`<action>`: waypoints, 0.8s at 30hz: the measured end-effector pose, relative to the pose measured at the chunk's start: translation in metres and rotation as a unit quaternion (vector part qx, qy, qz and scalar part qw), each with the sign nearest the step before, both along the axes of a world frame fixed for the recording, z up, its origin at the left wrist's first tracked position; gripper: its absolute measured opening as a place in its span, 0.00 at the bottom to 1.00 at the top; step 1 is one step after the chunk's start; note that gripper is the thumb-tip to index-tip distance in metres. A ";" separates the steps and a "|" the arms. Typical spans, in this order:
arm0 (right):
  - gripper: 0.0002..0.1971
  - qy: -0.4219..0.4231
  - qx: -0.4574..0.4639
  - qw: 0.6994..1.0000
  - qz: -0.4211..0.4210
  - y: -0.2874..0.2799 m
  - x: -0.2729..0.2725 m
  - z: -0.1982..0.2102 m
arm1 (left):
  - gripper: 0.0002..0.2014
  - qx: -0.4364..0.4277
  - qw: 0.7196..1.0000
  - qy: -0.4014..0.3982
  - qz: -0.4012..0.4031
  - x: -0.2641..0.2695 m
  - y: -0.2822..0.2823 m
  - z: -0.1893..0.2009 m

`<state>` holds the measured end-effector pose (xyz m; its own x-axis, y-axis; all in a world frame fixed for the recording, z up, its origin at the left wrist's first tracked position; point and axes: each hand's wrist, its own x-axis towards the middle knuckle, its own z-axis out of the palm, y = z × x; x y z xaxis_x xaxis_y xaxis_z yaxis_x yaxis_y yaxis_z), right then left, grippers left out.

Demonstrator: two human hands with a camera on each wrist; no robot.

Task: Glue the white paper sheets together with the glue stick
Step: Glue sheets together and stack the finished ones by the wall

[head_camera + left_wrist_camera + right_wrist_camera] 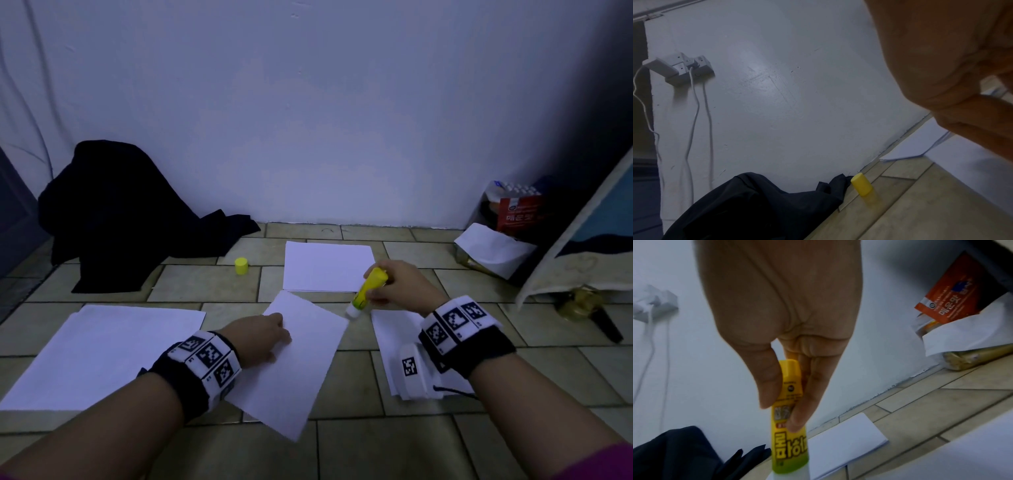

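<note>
Now we pinch the uncapped glue stick point(368, 288) between thumb and fingers of our right hand point(399, 284), its white tip angled down at the far right corner of the loose paper sheet point(298, 359). Our left hand point(260, 337) rests on that sheet's left side, fingers laid fairly flat. Beyond the stick lies a paper stack point(327, 265); the yellow cap point(241, 265) stands well left of it.
</note>
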<state>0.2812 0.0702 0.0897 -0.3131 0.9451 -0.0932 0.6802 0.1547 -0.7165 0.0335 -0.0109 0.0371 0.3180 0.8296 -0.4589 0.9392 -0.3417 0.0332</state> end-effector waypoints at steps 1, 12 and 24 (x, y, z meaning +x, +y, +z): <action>0.12 -0.001 0.010 1.000 -0.014 0.003 -0.001 0.000 | 0.25 0.009 1.000 -0.002 0.004 0.000 -0.001 -0.001; 0.15 -0.015 0.054 0.998 0.026 0.009 -0.064 -0.027 | 0.29 0.043 0.998 -0.002 0.040 0.003 -0.007 -0.009; 0.15 -0.117 0.055 0.984 0.124 0.007 -0.115 -0.022 | 0.31 0.051 0.994 0.009 0.095 0.008 -0.007 -0.017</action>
